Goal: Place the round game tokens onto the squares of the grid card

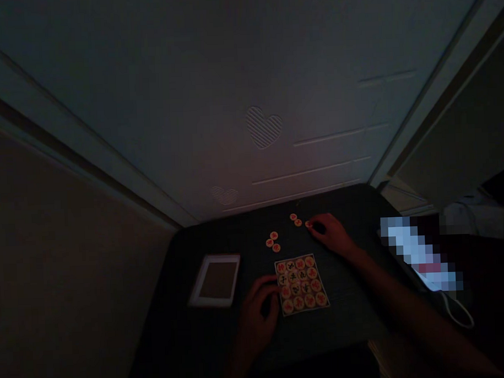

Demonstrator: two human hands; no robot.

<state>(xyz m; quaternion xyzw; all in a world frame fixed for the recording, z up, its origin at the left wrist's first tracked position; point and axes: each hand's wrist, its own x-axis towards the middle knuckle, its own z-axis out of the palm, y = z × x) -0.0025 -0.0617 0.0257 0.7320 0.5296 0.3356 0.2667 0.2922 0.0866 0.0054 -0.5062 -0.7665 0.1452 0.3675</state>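
A square tray [304, 314] sits near the front of the dark table, filled with rows of round xiangqi pieces marked in red or black. My left hand [258, 310] rests at the tray's left side, fingers apart, their tips touching its edge. Farther back, my right hand [328, 231] has its fingertips closed on a xiangqi piece [308, 224] at the tabletop; whether the piece is lifted I cannot tell. Just left of it lie two loose pieces [295, 220]. Three more loose pieces [273, 235] form a cluster behind the tray.
A white-rimmed box or lid [235, 280] with a brown inside lies left of my left hand. A lit, blurred-out screen [422, 255] with a white cord [459, 317] is at the right. A pale panel with hearts [264, 128] rises along the table's back edge. The light is dim.
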